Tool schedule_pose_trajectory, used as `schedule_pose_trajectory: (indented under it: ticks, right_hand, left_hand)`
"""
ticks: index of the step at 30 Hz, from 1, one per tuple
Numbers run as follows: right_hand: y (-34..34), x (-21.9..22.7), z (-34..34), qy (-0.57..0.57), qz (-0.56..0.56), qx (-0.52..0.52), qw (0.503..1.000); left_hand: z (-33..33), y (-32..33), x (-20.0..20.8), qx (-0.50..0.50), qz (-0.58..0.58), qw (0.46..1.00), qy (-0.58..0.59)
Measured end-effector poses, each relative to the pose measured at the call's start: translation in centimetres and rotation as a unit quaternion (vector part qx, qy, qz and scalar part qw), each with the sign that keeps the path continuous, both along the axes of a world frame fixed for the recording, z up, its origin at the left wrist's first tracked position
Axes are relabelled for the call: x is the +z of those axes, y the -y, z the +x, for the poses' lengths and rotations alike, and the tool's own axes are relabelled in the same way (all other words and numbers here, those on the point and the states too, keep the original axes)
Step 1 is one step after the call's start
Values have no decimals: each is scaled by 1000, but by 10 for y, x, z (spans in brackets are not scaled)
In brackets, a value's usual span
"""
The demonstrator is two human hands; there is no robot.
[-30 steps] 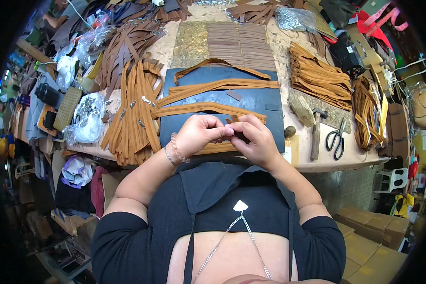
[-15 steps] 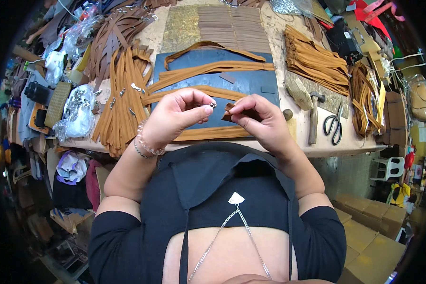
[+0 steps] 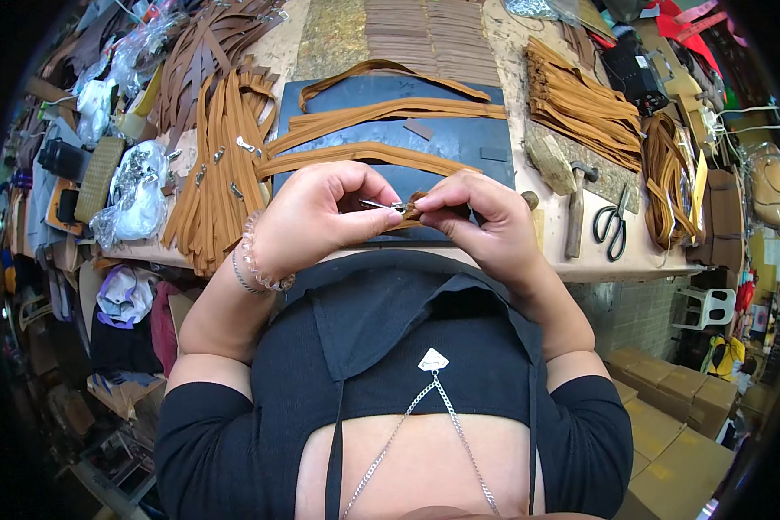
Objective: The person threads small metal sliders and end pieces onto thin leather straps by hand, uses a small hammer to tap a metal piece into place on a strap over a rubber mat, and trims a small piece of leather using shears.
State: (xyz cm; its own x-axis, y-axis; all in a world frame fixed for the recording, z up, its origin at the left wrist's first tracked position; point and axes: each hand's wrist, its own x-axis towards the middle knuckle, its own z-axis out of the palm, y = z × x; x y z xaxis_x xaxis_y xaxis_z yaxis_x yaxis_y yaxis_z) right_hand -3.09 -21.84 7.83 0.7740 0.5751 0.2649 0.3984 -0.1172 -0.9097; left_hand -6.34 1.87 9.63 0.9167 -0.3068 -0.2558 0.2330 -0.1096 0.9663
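Note:
My left hand (image 3: 328, 204) pinches a small silver zipper slider (image 3: 398, 207) between thumb and forefinger, its pull pointing back into the palm. Facing it, my right hand (image 3: 478, 215) grips the end of a brown zipper tape (image 3: 417, 202), which meets the slider; the fingers hide how far one sits inside the other. Both hands are above the near part of a dark mat (image 3: 475, 137). Tan zipper tapes (image 3: 381, 152) lie across that mat beyond my fingers. Beside my left wrist, more tan zipper tapes (image 3: 219, 195) hang over the table edge, with several loose silver sliders (image 3: 245, 145) on top.
Right of the mat lie a hammer (image 3: 575, 212), black-handled scissors (image 3: 614, 227) and a worn block (image 3: 549, 165). Behind them is a stack of tan zipper tapes (image 3: 576, 104). Brown strips (image 3: 208, 52) and plastic bags (image 3: 139, 195) crowd the left side.
My hands have come together: the slider and the tape end, apart before, now touch. The view has shifted slightly.

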Motion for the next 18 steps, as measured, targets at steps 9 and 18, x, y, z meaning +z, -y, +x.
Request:
schedule_pose_trajectory:
  ticks: [9,18]
  right_hand:
    - [0,3,5,119,-33,20,992]
    - [-3,8,0,137,-24,3,990]
  left_hand:
    - [1,1,3,-12,17,1000,18]
    - [-1,4,0,5,-46,999,-17]
